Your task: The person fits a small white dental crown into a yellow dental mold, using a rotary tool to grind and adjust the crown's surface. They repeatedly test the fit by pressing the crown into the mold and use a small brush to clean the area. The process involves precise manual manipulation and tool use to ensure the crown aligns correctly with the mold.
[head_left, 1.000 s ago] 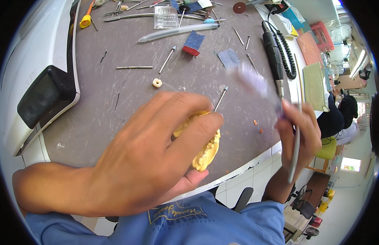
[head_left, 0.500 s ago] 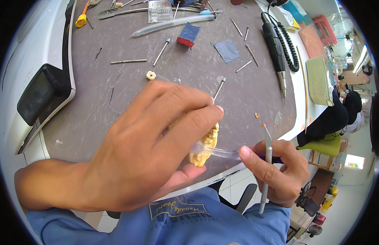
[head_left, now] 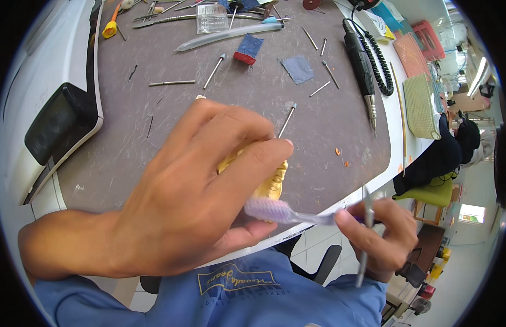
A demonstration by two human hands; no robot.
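Note:
My left hand (head_left: 193, 191) is closed around a yellow dental cast (head_left: 269, 182), held just above the near edge of the grey work mat (head_left: 209, 109). Most of the cast is hidden under my fingers. My right hand (head_left: 381, 240) grips a clear purple toothbrush (head_left: 275, 210) and also a thin metal instrument (head_left: 367, 240) that runs through the fist. The brush head touches the lower side of the cast, between my left thumb and fingers.
Several burs and metal pins lie scattered on the mat, with a blue cloth square (head_left: 297, 68) and a blue-red block (head_left: 247, 49). A black handpiece with coiled cord (head_left: 362, 65) lies at right. A white machine (head_left: 51, 109) stands at left. A person sits at far right.
My right hand has come down from the mat's right side to the near edge and swung the toothbrush in leftward until its head reaches the cast. My left hand kept its hold.

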